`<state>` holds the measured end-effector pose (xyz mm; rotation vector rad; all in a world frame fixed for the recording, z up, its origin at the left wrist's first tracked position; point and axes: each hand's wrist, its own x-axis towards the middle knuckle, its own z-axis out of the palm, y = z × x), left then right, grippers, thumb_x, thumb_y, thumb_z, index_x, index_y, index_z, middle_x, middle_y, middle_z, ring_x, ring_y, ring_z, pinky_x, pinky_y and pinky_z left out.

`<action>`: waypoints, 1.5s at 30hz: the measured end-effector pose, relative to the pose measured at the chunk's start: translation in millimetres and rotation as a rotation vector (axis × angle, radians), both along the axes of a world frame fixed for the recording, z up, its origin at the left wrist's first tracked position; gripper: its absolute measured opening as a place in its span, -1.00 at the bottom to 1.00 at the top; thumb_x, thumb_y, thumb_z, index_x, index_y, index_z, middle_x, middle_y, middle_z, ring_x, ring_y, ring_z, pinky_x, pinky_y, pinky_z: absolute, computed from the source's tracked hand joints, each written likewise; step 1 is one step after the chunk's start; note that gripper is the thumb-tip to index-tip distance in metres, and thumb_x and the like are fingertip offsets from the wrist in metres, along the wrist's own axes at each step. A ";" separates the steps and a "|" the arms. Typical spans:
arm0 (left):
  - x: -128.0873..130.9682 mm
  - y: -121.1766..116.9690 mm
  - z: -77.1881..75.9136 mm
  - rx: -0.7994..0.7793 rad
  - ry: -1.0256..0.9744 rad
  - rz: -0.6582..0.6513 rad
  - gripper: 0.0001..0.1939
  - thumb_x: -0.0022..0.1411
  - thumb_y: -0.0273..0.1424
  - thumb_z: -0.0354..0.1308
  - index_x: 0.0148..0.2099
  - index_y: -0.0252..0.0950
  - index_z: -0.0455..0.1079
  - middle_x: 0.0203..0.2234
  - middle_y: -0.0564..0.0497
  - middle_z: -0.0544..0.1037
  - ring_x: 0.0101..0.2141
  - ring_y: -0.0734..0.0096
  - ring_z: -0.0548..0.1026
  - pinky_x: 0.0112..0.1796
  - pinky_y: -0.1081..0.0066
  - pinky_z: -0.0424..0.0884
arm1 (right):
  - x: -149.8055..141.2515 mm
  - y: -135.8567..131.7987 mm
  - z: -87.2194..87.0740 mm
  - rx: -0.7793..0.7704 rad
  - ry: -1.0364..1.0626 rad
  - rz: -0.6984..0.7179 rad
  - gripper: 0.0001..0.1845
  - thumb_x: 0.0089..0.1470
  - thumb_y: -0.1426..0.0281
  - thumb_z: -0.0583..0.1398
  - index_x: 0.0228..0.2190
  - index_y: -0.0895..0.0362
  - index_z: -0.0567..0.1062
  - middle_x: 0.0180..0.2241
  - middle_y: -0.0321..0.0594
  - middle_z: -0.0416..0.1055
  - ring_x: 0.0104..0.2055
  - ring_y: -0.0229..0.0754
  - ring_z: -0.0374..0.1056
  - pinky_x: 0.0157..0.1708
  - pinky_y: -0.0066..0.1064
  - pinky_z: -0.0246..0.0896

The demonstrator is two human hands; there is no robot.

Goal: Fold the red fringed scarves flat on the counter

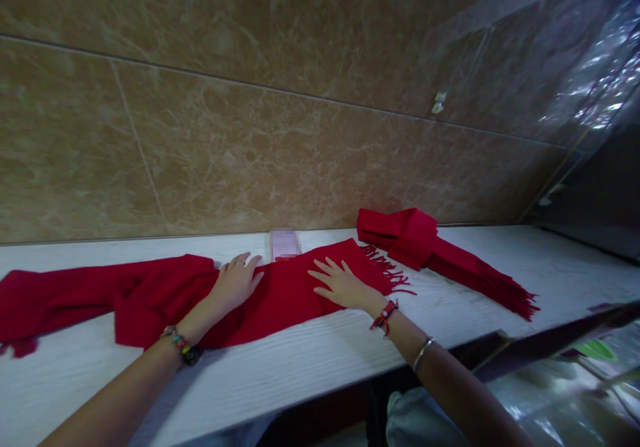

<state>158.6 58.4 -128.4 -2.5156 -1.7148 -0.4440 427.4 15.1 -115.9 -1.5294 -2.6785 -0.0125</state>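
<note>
From where I stand, a long red scarf (295, 293) lies on the white, wood-grained bench (320, 373), its long axis running along the length of the bench. At the far left its narrower stretch reaches the edge of what I can see, with a bit of fringe hanging toward the near side. Coming rightward, the cloth bunches and folds over itself, one corner poking toward the near edge.

Just right of that fold, the person's left hand (235, 283) rests on the scarf, palm down, fingers lying fairly close together and the thumb apart, pinching nothing. There's a ring on one finger and a beaded bracelet (181, 345) at the wrist.

Between scarf and wall sits a small pale-purple packet (284, 243), right against the cloth; its markings are blurred into blocks, so I can't read them, nor tell what it holds.

Next along, the right hand (345, 287) lies flat on the smooth, wide part of the scarf with its fingers fanned apart. A red cord bracelet (385, 317) and a silver bangle (424, 353) circle that arm. The scarf's fringed end points right, angled slightly toward the wall.

Beyond it lies a second red scarf (420, 240), folded up near the tiled wall (250, 133), its tail slanting away to the right and toward the near edge, fringe last. Down at the far right there's a green, bowl-like thing (597, 349), too blurred to see into.
</note>
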 end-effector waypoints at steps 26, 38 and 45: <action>18.7 50.8 46.3 -0.502 -0.098 -0.211 -0.67 -0.01 -0.24 0.00 -0.28 -0.35 0.41 -0.30 -0.04 0.54 -0.30 0.29 0.45 -0.25 0.42 0.32 | -3.8 -29.3 10.8 0.067 0.278 0.451 -0.66 0.01 0.34 0.17 -0.14 0.19 0.42 -0.17 -0.12 0.40 -0.11 -0.18 0.27 -0.06 -0.33 0.14; 28.5 53.6 35.2 -0.286 -0.114 -0.138 -0.76 0.01 -0.35 0.07 -0.25 -0.34 0.41 -0.39 -0.02 0.54 -0.39 0.38 0.46 -0.36 0.51 0.31 | 1.1 -23.5 -10.1 0.139 0.185 0.398 -0.80 0.08 0.58 0.03 -0.28 0.16 0.40 -0.36 -0.21 0.39 -0.31 -0.27 0.30 -0.29 -0.48 0.17; 41.9 49.8 23.7 -0.136 -0.201 -0.161 -0.77 0.06 -0.34 0.08 -0.23 -0.34 0.39 -0.36 -0.05 0.52 -0.35 0.34 0.46 -0.33 0.46 0.32 | -5.4 -27.7 -9.9 0.266 0.135 0.440 -0.85 0.09 0.53 0.07 -0.30 0.18 0.41 -0.36 -0.18 0.39 -0.31 -0.24 0.30 -0.29 -0.44 0.19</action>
